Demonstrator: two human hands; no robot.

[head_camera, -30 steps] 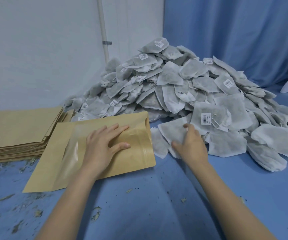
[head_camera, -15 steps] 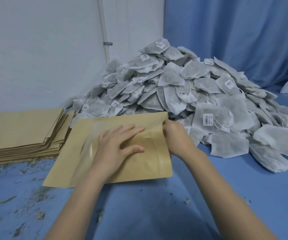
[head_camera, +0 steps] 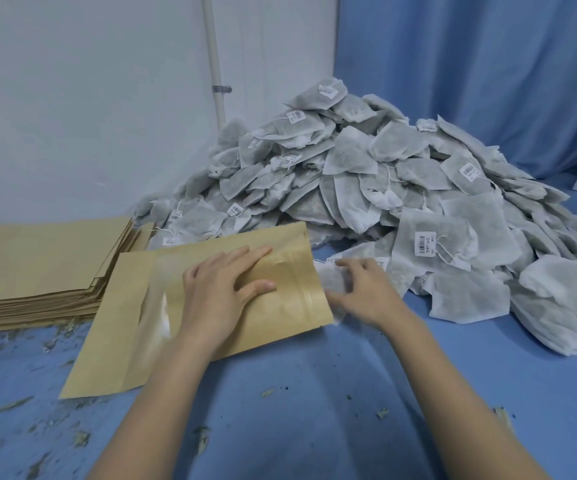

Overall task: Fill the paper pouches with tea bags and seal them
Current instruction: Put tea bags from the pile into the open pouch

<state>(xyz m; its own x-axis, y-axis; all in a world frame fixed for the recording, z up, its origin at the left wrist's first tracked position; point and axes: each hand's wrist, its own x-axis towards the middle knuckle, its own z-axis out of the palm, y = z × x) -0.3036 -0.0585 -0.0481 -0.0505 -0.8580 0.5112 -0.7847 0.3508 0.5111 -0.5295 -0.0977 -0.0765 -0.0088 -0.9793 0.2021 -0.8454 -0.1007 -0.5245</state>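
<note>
A kraft paper pouch [head_camera: 290, 306] with a clear window lies flat on the blue table, its mouth facing right. My left hand [head_camera: 221, 289] rests flat on it with straight fingers and presses it down. My right hand [head_camera: 366, 292] is just right of the pouch mouth. Its curled fingers hold a white tea bag [head_camera: 327, 282], which is blurred and touches the mouth's edge. Whether the bag is partly inside the pouch cannot be told. A big heap of grey-white tea bags [head_camera: 384, 185] with paper tags rises behind and to the right.
A stack of flat kraft pouches [head_camera: 37, 265] sits at the left edge, next to the heap. Loose tea crumbs litter the blue cloth [head_camera: 315, 410] in front. A white wall with a pipe [head_camera: 212, 64] and a blue curtain [head_camera: 470, 64] close off the back.
My right hand left the heap, went to the pouch mouth, and now holds a tea bag at its right edge. The left hand has stayed pressed on the pouch.
</note>
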